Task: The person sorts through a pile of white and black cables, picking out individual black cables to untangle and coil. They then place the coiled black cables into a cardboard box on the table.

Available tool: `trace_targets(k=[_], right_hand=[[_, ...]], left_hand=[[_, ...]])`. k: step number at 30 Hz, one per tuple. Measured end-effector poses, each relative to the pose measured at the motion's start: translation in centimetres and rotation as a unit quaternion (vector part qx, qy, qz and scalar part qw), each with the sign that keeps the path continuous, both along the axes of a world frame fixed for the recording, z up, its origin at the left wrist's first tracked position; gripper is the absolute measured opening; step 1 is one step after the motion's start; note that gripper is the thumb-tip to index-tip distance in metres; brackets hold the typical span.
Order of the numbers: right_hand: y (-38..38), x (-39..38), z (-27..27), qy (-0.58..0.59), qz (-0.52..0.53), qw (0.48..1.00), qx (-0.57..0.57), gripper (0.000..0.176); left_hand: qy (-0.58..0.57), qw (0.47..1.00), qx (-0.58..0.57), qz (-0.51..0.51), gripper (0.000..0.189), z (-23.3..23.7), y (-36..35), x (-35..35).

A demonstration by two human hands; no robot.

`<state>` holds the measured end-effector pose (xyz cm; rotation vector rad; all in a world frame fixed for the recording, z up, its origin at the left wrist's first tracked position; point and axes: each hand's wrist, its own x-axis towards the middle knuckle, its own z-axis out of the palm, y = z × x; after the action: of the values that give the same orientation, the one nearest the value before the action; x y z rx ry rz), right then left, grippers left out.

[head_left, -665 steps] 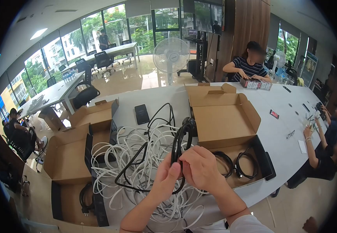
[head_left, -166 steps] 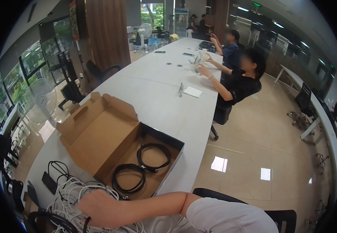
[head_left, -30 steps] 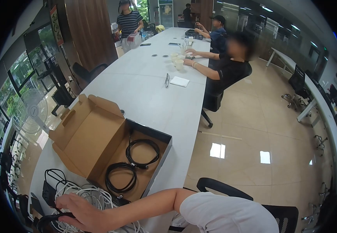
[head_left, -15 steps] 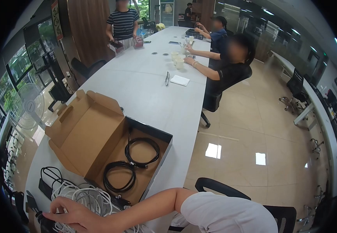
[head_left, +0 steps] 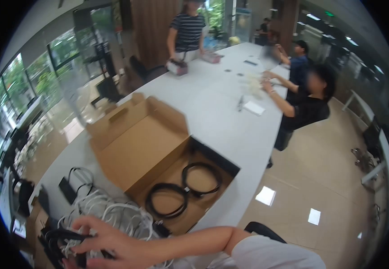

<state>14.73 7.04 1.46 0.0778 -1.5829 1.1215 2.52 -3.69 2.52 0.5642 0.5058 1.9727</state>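
Note:
My right hand [head_left: 120, 244] reaches in from the lower right over the cable heap. Its fingers curl around a bundled black cable [head_left: 64, 235], smeared by motion. Under and beside the hand lies a tangle of white cables [head_left: 109, 206]. My left hand is out of view. Just beyond the tangle stands an open cardboard box [head_left: 143, 166] with its lid folded back. Inside are two coiled black cables, a nearer coil [head_left: 167, 199] and a farther coil [head_left: 201, 177], lying side by side on the bottom.
A black adapter [head_left: 68, 190] with its cord lies left of the tangle. Farther along the white table [head_left: 212, 112] are white paper [head_left: 253, 108] and pale cups [head_left: 253, 83]. Several people are around the table; one stands holding reddish boxes. A chair [head_left: 264, 231] is at the near right.
The view has swung, so the scene sits lower and farther right. My right hand now has the black cable bundle at its fingers, higher beside the white tangle. The box and its coils have stayed put.

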Motion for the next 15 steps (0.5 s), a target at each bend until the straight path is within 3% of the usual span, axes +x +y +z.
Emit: trace_targets(k=[1, 2, 6, 7, 10, 11, 14, 15], right_hand=[[0.2, 0.2, 0.0, -0.015, 0.059, 0.997, -0.042, 0.015], [0.6, 0.6, 0.1, -0.039, 0.113, 0.990, -0.072, 0.015], [1.6, 1.8, 1.0, -0.083, 0.256, 0.949, -0.163, 0.006], [2.1, 1.9, 0.5, -0.119, 0.227, 0.962, -0.089, 0.022], [1.8, 0.8, -0.2, -0.042, 0.296, 0.936, -0.183, 0.049], [2.1, 0.6, -0.3, -0.067, 0.267, 0.949, -0.154, 0.070], [2.5, 2.5, 0.6, -0.154, 0.292, 0.933, -0.141, 0.072], [2.7, 2.4, 0.4, -0.151, 0.313, 0.933, -0.096, 0.077]], left_hand=[[-0.020, 0.998, 0.030, -0.042, 0.037, 0.2, -0.2, -0.2], [0.028, 0.998, -0.038, 0.035, 0.036, 1.2, -0.8, 0.7], [0.061, 0.993, 0.039, -0.098, 0.037, 0.7, -1.2, 0.0], [0.069, 0.990, 0.046, -0.118, 0.037, 0.8, -1.3, -0.1], [0.080, 0.994, 0.005, -0.076, 0.036, 0.6, -1.2, 0.2], [0.060, 0.997, -0.031, -0.043, 0.036, 0.7, -1.2, 0.6], [0.072, 0.993, 0.000, -0.092, 0.035, 1.1, -1.0, 1.1], [0.057, 0.996, -0.069, -0.028, 0.034, 1.5, -1.4, 1.7]])
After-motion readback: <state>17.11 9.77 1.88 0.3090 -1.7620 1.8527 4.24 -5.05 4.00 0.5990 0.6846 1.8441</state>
